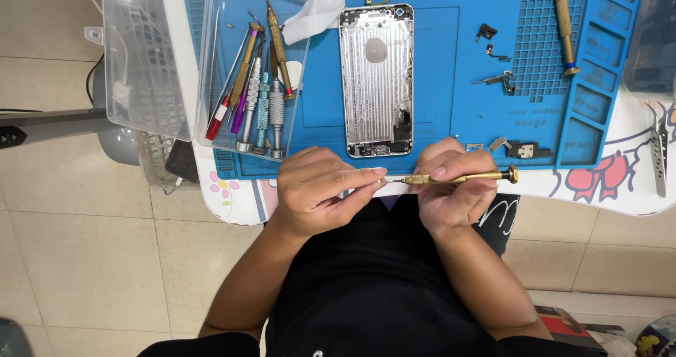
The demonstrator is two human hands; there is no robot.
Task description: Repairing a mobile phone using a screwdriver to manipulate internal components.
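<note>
Nearest the camera, both hands work just off the near edge of the desk, above the person's dark shirt. Right hand (454, 188): grip clamped on a brass precision screwdriver (461, 178), held level, its knurled cap pointing toward the right edge, its tip pointing left. Left hand (320, 188): thumb and forefinger pinched together at the screwdriver's tip; what they hold there is too small to tell.

Just beyond the hands, a blue work mat (458, 68) covers the desk (620, 181). At the mat's near edge, right of centre, lie small dark and metal phone parts (524, 148). At the mat's middle lies a silver phone rear housing (377, 79), inner side up, its long axis running near to far.

Toward the left edge, a clear plastic tray (218, 61) holds several precision screwdrivers (260, 96) with coloured and metal handles. More small brackets (496, 75) lie on the mat right of the housing. A second brass screwdriver (565, 26) rests on the mat's gridded section toward the far right corner. A white cloth (317, 12) lies at the far edge beside the housing. Tweezers (660, 153) lie near the right edge, off the mat.
</note>
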